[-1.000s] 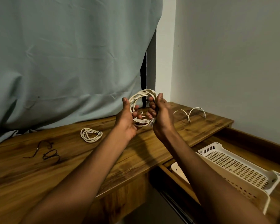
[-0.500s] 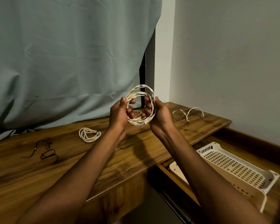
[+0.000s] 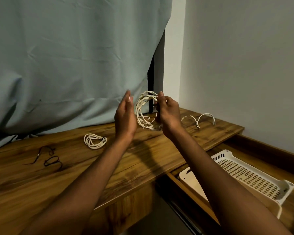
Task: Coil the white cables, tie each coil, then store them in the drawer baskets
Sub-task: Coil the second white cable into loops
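A coil of white cable (image 3: 143, 110) hangs in the air above the wooden desk (image 3: 143, 156), held upright. My right hand (image 3: 168, 112) grips its right side with curled fingers. My left hand (image 3: 125, 116) is beside the coil's left edge, fingers straight and held up, not holding it. A tied white coil (image 3: 95, 141) lies on the desk to the left. A loose short white cable (image 3: 198, 118) lies at the desk's far right corner. A white slotted basket (image 3: 248, 175) sits in the open drawer (image 3: 176, 179) at the right.
Thin dark ties (image 3: 48, 158) lie on the desk at the left. A pale curtain (image 3: 75, 56) hangs behind the desk, and a white wall (image 3: 244, 65) stands at the right. A second white basket (image 3: 193, 184) lies partly under my right forearm.
My left hand has let go of the coil and opened beside it. The coil has turned more edge-on, now held by my right hand alone.
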